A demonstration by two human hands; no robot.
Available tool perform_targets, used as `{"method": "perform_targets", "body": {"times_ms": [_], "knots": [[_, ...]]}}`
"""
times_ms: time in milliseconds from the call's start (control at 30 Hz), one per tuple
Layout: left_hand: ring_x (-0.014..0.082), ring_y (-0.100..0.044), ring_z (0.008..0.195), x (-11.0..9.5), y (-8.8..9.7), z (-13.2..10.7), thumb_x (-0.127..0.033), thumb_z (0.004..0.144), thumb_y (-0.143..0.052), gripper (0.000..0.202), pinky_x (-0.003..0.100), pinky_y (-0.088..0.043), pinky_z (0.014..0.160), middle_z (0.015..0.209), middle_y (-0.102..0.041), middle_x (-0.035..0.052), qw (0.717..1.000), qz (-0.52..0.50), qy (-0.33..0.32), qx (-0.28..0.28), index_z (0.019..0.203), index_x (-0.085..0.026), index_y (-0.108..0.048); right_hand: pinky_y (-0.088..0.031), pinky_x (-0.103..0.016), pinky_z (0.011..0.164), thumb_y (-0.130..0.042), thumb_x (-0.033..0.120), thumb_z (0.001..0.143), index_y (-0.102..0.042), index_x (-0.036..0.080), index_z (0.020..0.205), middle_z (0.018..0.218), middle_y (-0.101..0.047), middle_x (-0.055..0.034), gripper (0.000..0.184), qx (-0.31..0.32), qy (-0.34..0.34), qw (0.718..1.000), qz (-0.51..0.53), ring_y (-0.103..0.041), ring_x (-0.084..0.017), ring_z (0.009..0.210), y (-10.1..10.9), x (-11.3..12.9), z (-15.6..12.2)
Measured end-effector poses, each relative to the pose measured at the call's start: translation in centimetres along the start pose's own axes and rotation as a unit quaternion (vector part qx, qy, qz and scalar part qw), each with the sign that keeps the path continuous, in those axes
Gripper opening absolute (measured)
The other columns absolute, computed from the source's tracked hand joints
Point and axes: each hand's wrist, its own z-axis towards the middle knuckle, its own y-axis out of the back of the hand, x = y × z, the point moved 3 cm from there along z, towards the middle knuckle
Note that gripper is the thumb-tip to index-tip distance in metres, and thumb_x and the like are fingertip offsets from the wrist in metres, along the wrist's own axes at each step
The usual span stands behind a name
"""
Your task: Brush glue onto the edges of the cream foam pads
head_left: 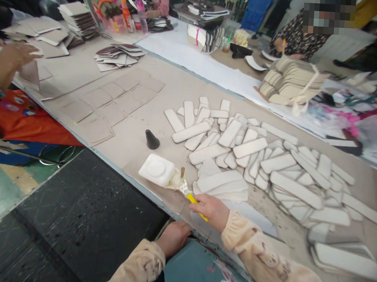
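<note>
My right hand (pixel 211 210) is closed round the yellow handle of a brush (pixel 192 197). The brush's white-smeared end meets the mouth of a white plastic bottle (pixel 156 169) lying on its side, with whitish paste around the opening. At the table's near edge, my left hand (pixel 174 238) has its fingers curled together; what they hold, if anything, is hidden. Just beyond my right hand lies a fanned stack of pale flat pieces (pixel 222 183). A black cone-shaped object (pixel 152 139) stands behind the bottle.
Many rounded pale strips (pixel 250 149) lie heaped across the table (pixel 138 125). Square pieces (pixel 114 96) are laid out at left, near a co-worker's hand (pixel 13 60). A tied stack of padded pieces (pixel 289 81) and another person (pixel 299 35) are across the table.
</note>
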Motion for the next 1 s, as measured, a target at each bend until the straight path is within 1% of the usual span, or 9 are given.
{"method": "perform_targets", "body": {"times_ms": [100,167,233,300,400,500,600,733,1000], "knots": [[0.0177,-0.058,0.084,-0.3,-0.1,0.6,-0.016,0.084,-0.045,0.021,0.030,-0.049,0.078,0.087,-0.063,0.0038,1.000,0.008,0.011,-0.001,0.098,-0.021,-0.061,-0.048,-0.029,0.077,-0.049,0.027,0.088,-0.065,0.023,0.103,0.099,-0.061,-0.0077,0.022,-0.087,-0.039,0.987,0.126,-0.058,-0.017,0.088,2.0,0.4,-1.6],[0.0177,-0.058,0.084,-0.7,-0.1,1.2,-0.019,0.085,-0.046,0.020,0.031,-0.049,0.078,0.087,-0.063,0.0042,1.000,0.004,0.004,-0.015,0.098,-0.021,-0.062,-0.049,-0.030,0.078,-0.051,0.031,0.087,-0.065,0.021,0.100,0.095,-0.063,-0.0074,0.022,-0.175,-0.102,0.950,0.238,-0.060,-0.017,0.087,3.2,0.0,-2.9],[0.0179,-0.058,0.085,-1.3,0.0,2.0,-0.021,0.085,-0.048,0.020,0.031,-0.050,0.079,0.088,-0.063,0.0053,0.999,-0.004,-0.014,-0.040,0.100,-0.020,-0.062,-0.051,-0.033,0.075,-0.052,0.037,0.085,-0.062,0.020,0.099,0.085,-0.065,-0.0059,0.024,-0.251,-0.200,0.873,0.367,-0.063,-0.018,0.080,3.7,-0.8,-4.8],[0.0180,-0.058,0.087,-1.9,-0.1,2.9,-0.022,0.085,-0.049,0.021,0.032,-0.050,0.079,0.090,-0.063,0.0066,0.997,-0.011,-0.037,-0.069,0.101,-0.019,-0.062,-0.053,-0.033,0.069,-0.051,0.044,0.084,-0.057,0.020,0.098,0.076,-0.064,-0.0032,0.028,-0.310,-0.284,0.764,0.489,-0.064,-0.017,0.070,3.5,-1.6,-7.2],[0.0176,-0.057,0.089,-2.8,-0.7,4.5,-0.022,0.086,-0.048,0.021,0.031,-0.050,0.080,0.092,-0.062,0.0078,0.992,-0.017,-0.079,-0.097,0.100,-0.018,-0.063,-0.053,-0.031,0.061,-0.053,0.050,0.080,-0.054,0.021,0.094,0.068,-0.060,0.0001,0.032,-0.397,-0.329,0.621,0.590,-0.061,-0.015,0.060,3.4,-2.6,-12.2],[0.0167,-0.056,0.092,-3.6,-1.8,6.3,-0.022,0.087,-0.048,0.021,0.030,-0.049,0.083,0.095,-0.060,0.0079,0.987,-0.023,-0.120,-0.101,0.102,-0.019,-0.063,-0.051,-0.028,0.055,-0.055,0.049,0.078,-0.054,0.022,0.090,0.063,-0.055,0.0019,0.030,-0.483,-0.364,0.535,0.590,-0.056,-0.013,0.055,3.0,-2.9,-18.6],[0.0157,-0.055,0.091,-4.5,-2.8,8.0,-0.020,0.086,-0.049,0.022,0.028,-0.049,0.082,0.095,-0.059,0.0075,0.985,-0.020,-0.151,-0.086,0.103,-0.019,-0.062,-0.047,-0.024,0.050,-0.059,0.047,0.077,-0.055,0.021,0.087,0.059,-0.052,0.0033,0.028,-0.545,-0.409,0.479,0.554,-0.053,-0.011,0.051,1.5,-2.3,-24.7],[0.0150,-0.054,0.088,-5.8,-3.8,9.7,-0.019,0.086,-0.047,0.025,0.027,-0.048,0.079,0.093,-0.058,0.0067,0.982,0.018,-0.185,-0.042,0.107,-0.021,-0.062,-0.047,-0.025,0.050,-0.063,0.046,0.075,-0.058,0.019,0.087,0.058,-0.054,0.0030,0.031,-0.549,-0.486,0.464,0.497,-0.054,-0.012,0.050,-1.9,-1.2,-28.8],[0.0158,-0.054,0.081,-7.2,-5.6,11.8,-0.014,0.084,-0.045,0.027,0.028,-0.047,0.071,0.088,-0.059,0.0061,0.969,0.094,-0.227,0.019,0.100,-0.022,-0.065,-0.050,-0.027,0.058,-0.054,0.048,0.079,-0.060,0.019,0.085,0.058,-0.060,0.0012,0.031,-0.427,-0.536,0.586,0.432,-0.060,-0.015,0.055,-4.2,-0.6,-25.7]]}}
